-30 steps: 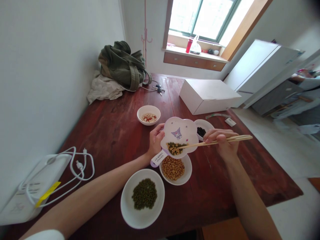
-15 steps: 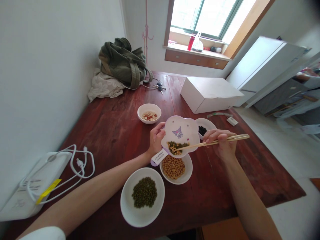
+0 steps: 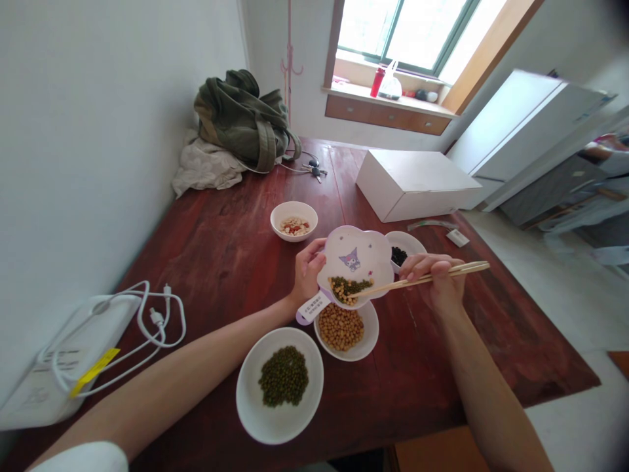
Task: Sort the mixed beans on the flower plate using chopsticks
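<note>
My left hand [image 3: 308, 274] grips the edge of a white flower-shaped plate [image 3: 356, 254] with a purple cartoon print, holding it tilted above the table. A small heap of green mung beans and yellow soybeans [image 3: 344, 290] lies in the plate. My right hand [image 3: 437, 280] is shut on wooden chopsticks [image 3: 417, 280], whose tips reach into the plate beside the beans. Below the plate sits a white bowl of soybeans [image 3: 366, 341], and nearer me a wide white bowl of mung beans [image 3: 250, 400]. Partly behind the plate, a bowl of black beans [image 3: 410, 241] shows.
On the red-brown wooden table [image 3: 211, 262] stand a small bowl of nuts [image 3: 293, 207], a white box [image 3: 413, 187], and a white appliance with its cord [image 3: 73, 367]. Keys and a green bag lie at the far end. A person is partly visible far right.
The whole view has drifted slightly, with the far table and window sitting a little differently. My hands still hold the plate and chopsticks, and the chopstick tips have shifted slightly among the beans.
</note>
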Demonstrator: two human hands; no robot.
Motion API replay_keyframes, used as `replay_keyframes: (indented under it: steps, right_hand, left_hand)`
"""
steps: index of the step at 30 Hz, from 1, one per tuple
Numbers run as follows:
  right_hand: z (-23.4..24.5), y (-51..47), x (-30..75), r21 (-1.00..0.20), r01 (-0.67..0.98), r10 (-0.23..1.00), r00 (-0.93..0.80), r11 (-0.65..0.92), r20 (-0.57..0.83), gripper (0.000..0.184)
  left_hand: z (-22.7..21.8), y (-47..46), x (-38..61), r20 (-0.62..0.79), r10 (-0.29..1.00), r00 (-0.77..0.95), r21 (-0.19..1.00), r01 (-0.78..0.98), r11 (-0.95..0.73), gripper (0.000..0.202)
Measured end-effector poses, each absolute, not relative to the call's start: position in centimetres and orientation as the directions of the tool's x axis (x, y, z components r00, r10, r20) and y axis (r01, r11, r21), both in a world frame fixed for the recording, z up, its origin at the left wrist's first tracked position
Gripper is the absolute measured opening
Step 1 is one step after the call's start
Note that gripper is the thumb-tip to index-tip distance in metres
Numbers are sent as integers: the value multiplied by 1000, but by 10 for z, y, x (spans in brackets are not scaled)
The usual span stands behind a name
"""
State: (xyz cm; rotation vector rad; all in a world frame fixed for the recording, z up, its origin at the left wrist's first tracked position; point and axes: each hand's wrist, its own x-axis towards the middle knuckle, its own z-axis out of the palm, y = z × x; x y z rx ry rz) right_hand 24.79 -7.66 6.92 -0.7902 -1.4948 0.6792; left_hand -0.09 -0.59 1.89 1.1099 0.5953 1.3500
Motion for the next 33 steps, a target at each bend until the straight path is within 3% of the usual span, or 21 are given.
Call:
replay_keyframes:
  steps: [33]
  right_hand:
    - [62,-73,251,-836,57,836,26,545,547,56]
  left_hand:
    - [12,-5,-1,295,934,203,864,-473,-170,50]
